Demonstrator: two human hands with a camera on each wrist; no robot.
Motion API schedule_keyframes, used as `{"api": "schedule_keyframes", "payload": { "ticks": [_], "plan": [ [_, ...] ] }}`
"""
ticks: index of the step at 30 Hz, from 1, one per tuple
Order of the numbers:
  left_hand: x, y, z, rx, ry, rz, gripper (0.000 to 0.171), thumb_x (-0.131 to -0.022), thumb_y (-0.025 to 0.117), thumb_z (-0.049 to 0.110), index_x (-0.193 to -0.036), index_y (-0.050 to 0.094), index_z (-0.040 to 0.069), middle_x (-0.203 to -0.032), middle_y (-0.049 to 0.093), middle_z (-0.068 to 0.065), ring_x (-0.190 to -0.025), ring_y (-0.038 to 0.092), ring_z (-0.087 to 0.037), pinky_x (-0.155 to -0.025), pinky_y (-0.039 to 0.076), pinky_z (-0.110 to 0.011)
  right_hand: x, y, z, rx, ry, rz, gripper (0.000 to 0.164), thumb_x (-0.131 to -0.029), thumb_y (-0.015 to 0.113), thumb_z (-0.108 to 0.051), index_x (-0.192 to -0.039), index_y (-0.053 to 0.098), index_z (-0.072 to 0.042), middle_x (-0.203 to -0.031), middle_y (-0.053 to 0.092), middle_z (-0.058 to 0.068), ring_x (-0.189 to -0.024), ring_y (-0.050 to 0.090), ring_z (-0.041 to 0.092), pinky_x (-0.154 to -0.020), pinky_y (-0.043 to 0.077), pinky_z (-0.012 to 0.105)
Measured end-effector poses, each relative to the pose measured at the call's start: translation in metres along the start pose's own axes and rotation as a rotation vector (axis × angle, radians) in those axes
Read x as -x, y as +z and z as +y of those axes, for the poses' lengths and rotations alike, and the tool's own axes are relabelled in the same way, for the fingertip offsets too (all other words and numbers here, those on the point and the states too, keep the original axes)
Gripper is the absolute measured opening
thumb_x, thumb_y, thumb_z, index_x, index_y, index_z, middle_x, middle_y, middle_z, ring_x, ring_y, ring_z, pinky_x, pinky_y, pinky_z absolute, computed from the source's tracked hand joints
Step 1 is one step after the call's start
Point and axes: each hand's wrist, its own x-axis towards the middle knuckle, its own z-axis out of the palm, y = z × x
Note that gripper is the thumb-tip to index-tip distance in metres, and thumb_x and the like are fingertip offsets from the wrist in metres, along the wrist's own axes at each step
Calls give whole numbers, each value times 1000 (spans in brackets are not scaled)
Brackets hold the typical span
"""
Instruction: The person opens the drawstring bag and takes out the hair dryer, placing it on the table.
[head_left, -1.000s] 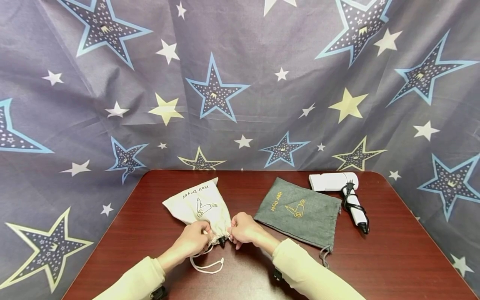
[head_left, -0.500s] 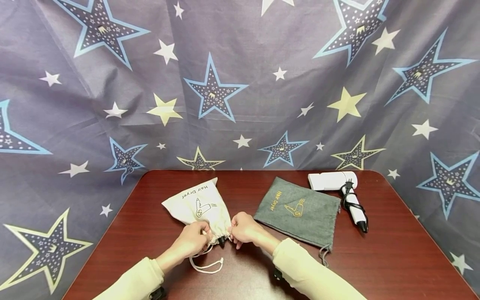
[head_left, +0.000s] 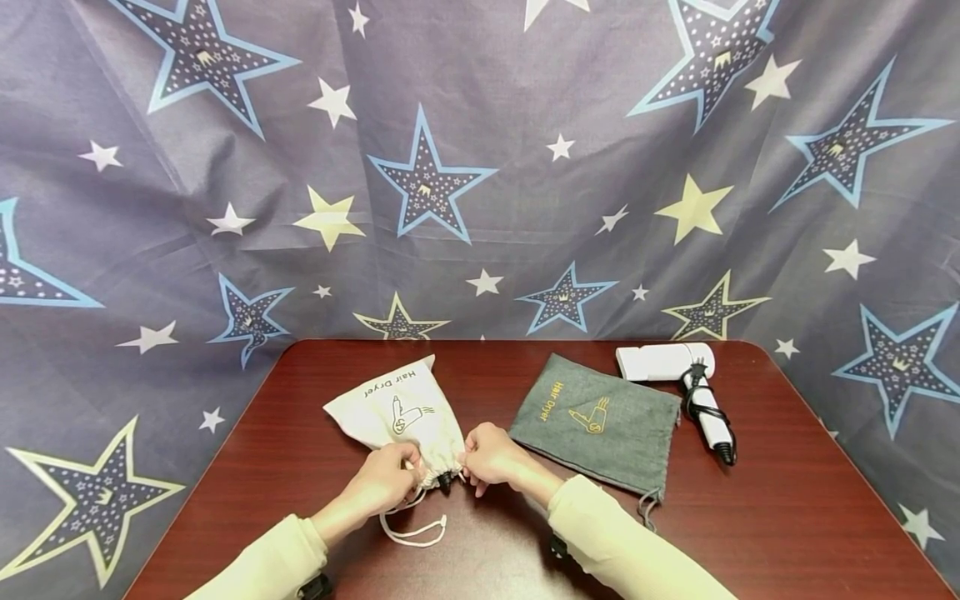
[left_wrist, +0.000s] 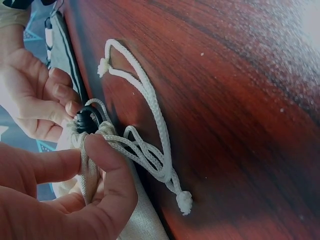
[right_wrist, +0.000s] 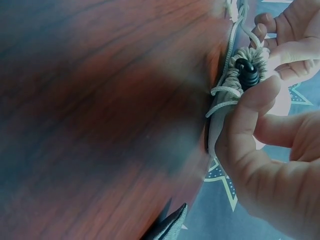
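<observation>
A cream drawstring bag point(head_left: 408, 408) printed "Hair Dryer" lies at the table's left, its gathered mouth toward me. My left hand point(head_left: 390, 479) pinches the left side of that mouth between thumb and forefinger. On the opposite side, my right hand point(head_left: 491, 457) pinches the cloth edge. A black ribbed tip point(right_wrist: 247, 74) pokes out through the puckered opening; whatever else is inside stays hidden by the cloth. White knotted cords point(left_wrist: 150, 100) trail from the mouth onto the wood, seen closely in the left wrist view.
A grey drawstring bag point(head_left: 600, 417), also marked "Hair Dryer", lies flat right of my right hand. Behind it is a white hair dryer point(head_left: 663, 363) with its black cord wound round the handle. The red-brown table point(head_left: 787, 517) meets a star-patterned curtain point(head_left: 480, 150).
My right hand has shifted very slightly to the right, drawing the bag's mouth a little wider. The left hand has stayed in place, still pinching the cloth.
</observation>
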Motion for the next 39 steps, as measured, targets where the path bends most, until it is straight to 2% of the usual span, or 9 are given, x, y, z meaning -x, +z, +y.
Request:
{"api": "schedule_keyframes", "payload": {
  "ticks": [9,18,31,39],
  "plan": [
    [2,-1,-1,9,-14,-1,23,-87,70,-1,-74,56,12,-62,60,-1,-56,62,-16,-51,46,-30,1,-2,0,2,-1,-4,26,-99,64,4,-73,60,4,-66,66,16,-41,56,12,-52,60,41],
    [4,-3,0,30,-26,-5,24,-89,70,-1,-74,55,11,-63,60,-1,-56,61,-16,-49,45,-29,4,-4,0,-5,-8,-5,24,-98,64,5,-75,60,6,-70,68,22,-41,56,13,-52,59,41],
    [4,-3,-1,45,-14,-8,26,-90,69,-1,-73,54,10,-64,60,-2,-56,61,-16,-49,46,-29,3,-5,0,0,-16,-10,25,-98,64,4,-74,61,7,-66,66,18,-41,57,13,-54,60,43],
    [5,-4,-1,50,-13,-4,26,-90,69,-1,-73,54,10,-65,59,-2,-55,60,-16,-49,47,-30,2,-5,1,-14,-8,-15,26,-99,64,3,-74,60,6,-66,66,17,-41,57,13,-52,60,40]
  ]
}}
